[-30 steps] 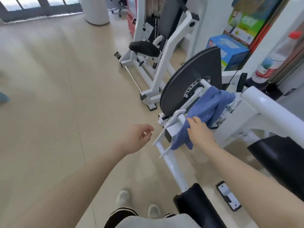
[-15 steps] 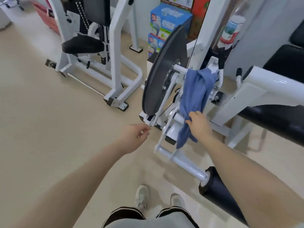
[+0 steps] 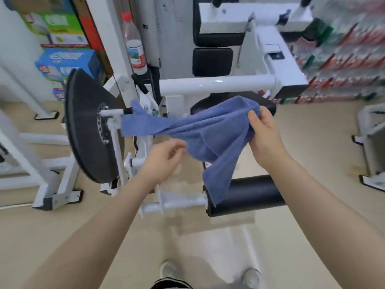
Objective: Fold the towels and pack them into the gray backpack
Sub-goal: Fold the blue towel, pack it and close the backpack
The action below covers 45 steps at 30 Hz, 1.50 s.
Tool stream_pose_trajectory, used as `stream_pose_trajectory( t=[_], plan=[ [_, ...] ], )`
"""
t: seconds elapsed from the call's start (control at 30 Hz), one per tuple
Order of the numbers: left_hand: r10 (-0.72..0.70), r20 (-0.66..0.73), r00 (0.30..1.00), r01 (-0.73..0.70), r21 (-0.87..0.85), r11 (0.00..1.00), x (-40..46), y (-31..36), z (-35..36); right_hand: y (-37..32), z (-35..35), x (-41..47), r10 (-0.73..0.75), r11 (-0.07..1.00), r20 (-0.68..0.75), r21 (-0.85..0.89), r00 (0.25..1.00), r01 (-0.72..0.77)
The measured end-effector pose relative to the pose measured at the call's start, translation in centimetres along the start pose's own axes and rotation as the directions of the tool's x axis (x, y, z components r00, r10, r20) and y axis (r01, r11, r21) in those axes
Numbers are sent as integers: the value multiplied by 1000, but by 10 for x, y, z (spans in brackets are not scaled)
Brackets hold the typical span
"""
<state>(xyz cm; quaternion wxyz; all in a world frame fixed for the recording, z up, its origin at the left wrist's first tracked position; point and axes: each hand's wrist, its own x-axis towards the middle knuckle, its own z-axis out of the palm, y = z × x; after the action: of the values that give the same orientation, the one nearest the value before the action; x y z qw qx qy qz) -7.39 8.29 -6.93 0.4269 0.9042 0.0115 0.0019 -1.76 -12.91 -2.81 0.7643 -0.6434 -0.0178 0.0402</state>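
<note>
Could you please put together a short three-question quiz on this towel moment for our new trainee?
1. True or false: the blue towel is fully clear of the exercise machine.
2. Which hand grips the bunched end of the towel: A) left hand, B) right hand, C) neither?
3. Fill in: directly below the towel's hanging corner lies a black ____.

Key
1. False: its far end is draped at the bar by the weight plate.
2. B; the left hand is beside the cloth, contact unclear.
3. Foam roller pad.

R hand (image 3: 264,137) pulled towel (image 3: 205,130) off bar.
</note>
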Motion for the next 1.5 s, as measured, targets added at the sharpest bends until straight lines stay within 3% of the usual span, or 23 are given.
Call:
stream_pose_trajectory(
  t=[0.17, 0.37, 0.53, 0.7, 0.83, 0.97, 1.17, 1.27, 1.5],
  plan=[
    [174, 53, 983, -173, -21, 985, 0, 80, 72, -15, -104, -29, -46, 992, -108, -123, 993, 32],
    [244, 79, 967, -240, -56, 969, -10, 175, 195, -45, -241, -62, -120, 968, -120, -236, 986, 89],
    [299, 180, 937, -292, -66, 954, -10, 259, 296, -75, -353, -81, -161, 936, -143, -335, 977, 106],
    [324, 275, 905, -320, -60, 946, 19, 322, 372, -80, -457, -74, -145, 851, -166, -524, 975, 37],
    [349, 327, 878, -348, -62, 935, 59, 355, 429, -65, -535, -54, -106, 789, -304, -605, 947, -106],
    [360, 382, 851, -357, -82, 931, 118, 381, 491, -48, -606, -13, -112, 621, -383, -747, 917, -236],
    [382, 457, 803, -384, -94, 919, 247, 436, 580, -64, -706, 98, 36, 461, -236, -858, 971, -226],
    [374, 447, 813, -372, -95, 923, 315, 465, 606, -86, -747, 163, 84, 492, -210, -841, 974, -224],
    [409, 386, 827, -390, -131, 912, 451, 525, 656, -127, -825, 301, 121, 752, -70, -645, 990, -138]
  ],
)
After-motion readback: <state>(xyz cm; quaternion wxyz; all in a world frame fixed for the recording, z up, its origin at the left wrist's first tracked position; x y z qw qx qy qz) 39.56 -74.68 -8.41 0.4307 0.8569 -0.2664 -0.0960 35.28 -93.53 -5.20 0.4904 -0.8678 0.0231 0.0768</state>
